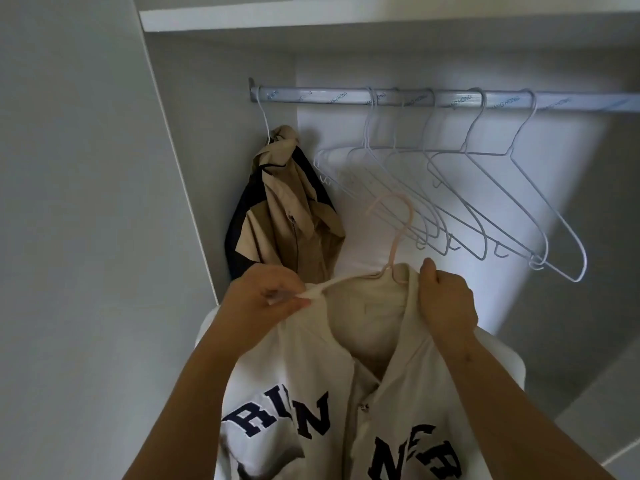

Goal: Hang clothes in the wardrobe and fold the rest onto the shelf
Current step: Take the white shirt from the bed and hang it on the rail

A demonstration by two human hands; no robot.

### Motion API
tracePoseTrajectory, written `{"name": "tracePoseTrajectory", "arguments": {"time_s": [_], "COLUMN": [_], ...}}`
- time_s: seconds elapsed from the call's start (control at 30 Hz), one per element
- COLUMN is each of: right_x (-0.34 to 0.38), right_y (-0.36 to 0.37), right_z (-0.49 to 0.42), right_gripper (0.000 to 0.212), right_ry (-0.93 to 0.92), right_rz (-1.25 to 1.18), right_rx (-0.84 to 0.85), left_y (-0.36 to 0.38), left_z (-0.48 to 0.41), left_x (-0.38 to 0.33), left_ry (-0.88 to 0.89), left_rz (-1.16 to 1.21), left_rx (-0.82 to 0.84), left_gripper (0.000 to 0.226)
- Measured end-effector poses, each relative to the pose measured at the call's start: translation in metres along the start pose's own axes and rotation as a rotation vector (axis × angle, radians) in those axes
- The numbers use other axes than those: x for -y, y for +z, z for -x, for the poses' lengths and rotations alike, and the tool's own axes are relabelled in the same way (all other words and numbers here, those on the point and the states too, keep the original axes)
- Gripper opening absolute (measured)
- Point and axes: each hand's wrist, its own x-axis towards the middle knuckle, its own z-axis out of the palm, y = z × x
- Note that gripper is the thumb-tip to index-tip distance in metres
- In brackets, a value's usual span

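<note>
**A:** How far along is the hanging, reading from the left?

**B:** One garment is up. A beige and navy zip jacket [284,202] hangs at the far left end of the silver metal rail [346,97], close against the wardrobe's side wall.

**A:** And the piece being worked on?

**B:** It's a cream zip hoodie with navy block letters [311,386], held low in front of the wardrobe, well below the rail. The left hand [273,296] pinches the left edge of its neck opening between thumb and fingertips, drawing the fabric taut. A pale pink plastic hanger [398,230] sits inside the neck, its hook standing free between the two hands. The right hand [446,299] has its fingers curled round the right edge of the hood.

**A:** So it's on the hanger?

**B:** Nearly, I'd say. The shoulders look as if they are being settled. The hook is not on the rail yet.

**A:** Is there room for it?

**B:** Plenty. Further right, several empty white wire hangers [485,209] dangle from the rail, with a gap between them and the jacket.

**A:** And the folding?

**B:** No folded clothes show. Only the front edge of the white shelf board [311,17] above the rail is in view, so I can't tell what lies on it. By my reckoning it's early: one hung, one about to be.
</note>
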Motion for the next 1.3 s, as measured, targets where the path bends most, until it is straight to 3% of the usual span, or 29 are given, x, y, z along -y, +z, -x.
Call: {"name": "tracePoseTrajectory", "arguments": {"time_s": [0.1,0.2,0.3,0.33,0.5,0.63,0.7,0.83,0.93,1.03,1.1,1.17,1.3], "right_x": [-0.001,0.000,0.000,-0.001,-0.009,-0.031,-0.033,-0.016,-0.012,-0.019,-0.028,-0.039,-0.054], "right_y": [0.002,0.005,0.002,0.001,-0.010,-0.021,-0.022,-0.020,-0.019,-0.022,-0.023,-0.023,-0.024], "right_z": [0.000,0.007,0.012,0.012,0.004,-0.002,-0.002,-0.001,-0.009,-0.017,-0.019,-0.020,-0.016], "right_gripper": [0.054,0.056,0.057,0.057,0.057,0.059,0.059,0.056,0.058,0.065,0.063,0.062,0.057], "right_ry": [0.008,-0.051,-0.081,-0.091,-0.229,-0.161,-0.164,-0.239,-0.197,-0.096,-0.042,0.014,0.113], "right_rz": [0.002,-0.006,-0.017,-0.022,-0.070,-0.030,0.016,-0.037,-0.086,-0.121,-0.105,-0.080,-0.021], "right_rx": [-0.021,0.009,0.015,0.017,-0.015,-0.071,0.012,0.310,0.340,0.336,0.339,0.351,0.413], "left_y": [0.007,0.023,0.033,0.038,0.056,0.056,0.059,0.069,0.077,0.086,0.092,0.096,0.103], "left_z": [-0.005,-0.015,-0.021,-0.019,-0.016,-0.021,-0.023,-0.028,-0.035,-0.040,-0.036,-0.027,-0.011], "left_x": [-0.014,-0.017,-0.014,-0.012,-0.020,-0.024,-0.023,-0.023,-0.023,-0.020,-0.017,-0.015,-0.012], "left_ry": [0.031,0.115,-0.036,-0.058,-0.067,-0.090,-0.117,-0.153,-0.144,-0.147,-0.181,-0.260,-0.491], "left_rz": [0.013,-0.094,-0.293,-0.315,-0.272,-0.259,-0.275,-0.311,-0.342,-0.376,-0.277,-0.101,0.067], "left_rx": [0.286,0.175,0.373,0.393,0.139,0.025,-0.014,-0.064,-0.067,0.049,0.094,-0.003,-0.151], "left_gripper": [0.009,0.023,0.011,0.018,0.033,0.038,0.039,0.041,0.041,0.039,0.030,0.020,0.021]}}
